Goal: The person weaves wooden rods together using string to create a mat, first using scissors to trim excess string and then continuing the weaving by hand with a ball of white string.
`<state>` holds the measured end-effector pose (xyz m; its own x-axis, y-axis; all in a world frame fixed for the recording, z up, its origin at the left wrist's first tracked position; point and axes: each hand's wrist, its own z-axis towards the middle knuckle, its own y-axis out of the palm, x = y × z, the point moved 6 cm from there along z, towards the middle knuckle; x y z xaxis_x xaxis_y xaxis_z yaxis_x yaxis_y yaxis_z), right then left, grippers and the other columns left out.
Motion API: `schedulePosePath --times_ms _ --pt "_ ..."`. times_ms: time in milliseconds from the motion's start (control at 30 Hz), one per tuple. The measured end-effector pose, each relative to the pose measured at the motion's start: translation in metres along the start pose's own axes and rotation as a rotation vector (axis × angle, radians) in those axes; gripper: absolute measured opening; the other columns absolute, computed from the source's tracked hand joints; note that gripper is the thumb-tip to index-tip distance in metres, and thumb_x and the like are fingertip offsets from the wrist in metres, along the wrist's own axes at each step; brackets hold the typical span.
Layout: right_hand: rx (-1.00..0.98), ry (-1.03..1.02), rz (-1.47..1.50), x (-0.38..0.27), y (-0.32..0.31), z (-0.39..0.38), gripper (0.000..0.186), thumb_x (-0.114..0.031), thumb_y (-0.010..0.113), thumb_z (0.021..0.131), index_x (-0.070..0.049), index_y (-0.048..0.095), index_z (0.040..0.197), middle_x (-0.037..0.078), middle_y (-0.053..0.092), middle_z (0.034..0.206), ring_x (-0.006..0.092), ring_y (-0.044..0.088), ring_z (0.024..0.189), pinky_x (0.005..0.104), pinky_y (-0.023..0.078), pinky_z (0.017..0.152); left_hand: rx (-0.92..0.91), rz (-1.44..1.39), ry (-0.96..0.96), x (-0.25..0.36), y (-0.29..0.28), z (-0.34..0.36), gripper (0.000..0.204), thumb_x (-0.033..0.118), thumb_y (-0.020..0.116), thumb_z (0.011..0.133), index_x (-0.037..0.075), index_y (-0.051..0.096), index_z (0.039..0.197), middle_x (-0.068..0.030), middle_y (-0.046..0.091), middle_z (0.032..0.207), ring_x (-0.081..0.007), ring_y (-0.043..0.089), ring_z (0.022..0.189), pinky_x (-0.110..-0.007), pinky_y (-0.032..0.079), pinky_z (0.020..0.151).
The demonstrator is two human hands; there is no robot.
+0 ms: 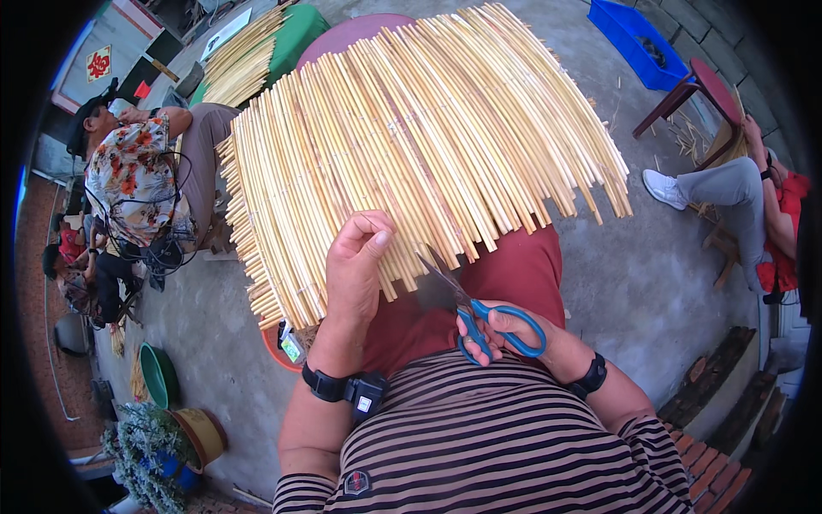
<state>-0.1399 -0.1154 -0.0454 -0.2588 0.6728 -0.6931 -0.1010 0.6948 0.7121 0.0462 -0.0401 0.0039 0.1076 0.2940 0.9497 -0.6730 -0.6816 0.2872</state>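
A wide mat of pale straw-coloured reed sticks [411,137], joined side by side with ragged ends, lies across my lap. My left hand [358,261] is at its near edge, thumb and forefinger pinched; anything between them is too fine to make out clearly. My right hand [514,330] grips scissors with blue handles [533,347] just below the mat. The scissor blades point up-left toward the mat's edge, close to my left hand, slightly apart.
People sit at left [128,180] and right [762,223]. Behind are a green-covered table [295,26] with reeds, a blue tub [625,34] and a red stool [715,94]. A green basin [158,373] and potted plant [141,441] stand lower left.
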Motion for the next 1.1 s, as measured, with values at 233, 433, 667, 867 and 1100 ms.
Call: schedulePosePath --times_ms 233,433,667,867,1100 --pt "0.023 0.027 0.053 0.001 0.008 0.024 0.059 -0.058 0.047 0.087 -0.002 0.047 0.107 0.006 0.056 0.080 0.0118 0.054 0.069 0.0173 0.037 0.052 0.038 -0.007 0.087 -0.002 -0.004 -0.003 0.005 0.009 0.066 0.077 0.007 0.062 0.078 -0.0098 0.044 0.127 -0.0229 0.038 0.122 -0.041 0.026 0.104" --pt "0.073 -0.016 0.177 0.000 0.012 0.039 0.053 -0.054 0.048 0.089 -0.003 0.049 0.103 0.005 0.055 0.076 0.0094 0.050 0.061 0.0180 0.034 0.048 0.017 -0.081 0.109 -0.004 -0.005 -0.002 0.007 0.010 0.068 0.076 0.008 0.061 0.076 -0.0121 0.039 0.135 -0.0272 0.030 0.131 -0.047 0.015 0.111" --pt "0.168 -0.125 -0.112 -0.029 0.014 0.022 0.053 -0.053 0.060 0.082 -0.002 0.051 0.096 0.002 0.053 0.070 0.0064 0.050 0.054 0.0178 0.039 0.047 0.036 -0.422 0.121 -0.007 -0.027 -0.002 0.011 0.015 0.066 0.083 0.008 0.058 0.086 -0.0133 0.052 0.125 -0.0279 0.044 0.121 -0.043 0.031 0.105" --pt "1.158 -0.825 -0.725 -0.067 -0.066 -0.124 0.060 -0.054 0.065 0.078 -0.003 0.046 0.103 0.002 0.054 0.072 0.0088 0.054 0.061 0.0188 0.040 0.055 0.075 -0.418 -0.168 0.006 -0.031 -0.030 0.013 0.014 0.064 0.084 0.006 0.054 0.087 -0.0065 0.056 0.075 -0.0170 0.054 0.068 -0.028 0.046 0.062" --pt "1.811 0.634 -0.538 0.164 -0.271 -0.315 0.038 -0.032 0.071 0.077 0.003 0.060 0.087 0.018 0.064 0.071 0.0262 0.065 0.059 0.0377 0.050 0.056 -0.029 -0.357 -0.523 0.007 -0.003 -0.052 0.010 0.009 0.063 0.084 0.001 0.059 0.089 -0.0083 0.060 0.070 -0.0118 0.053 0.053 -0.022 0.040 0.046"
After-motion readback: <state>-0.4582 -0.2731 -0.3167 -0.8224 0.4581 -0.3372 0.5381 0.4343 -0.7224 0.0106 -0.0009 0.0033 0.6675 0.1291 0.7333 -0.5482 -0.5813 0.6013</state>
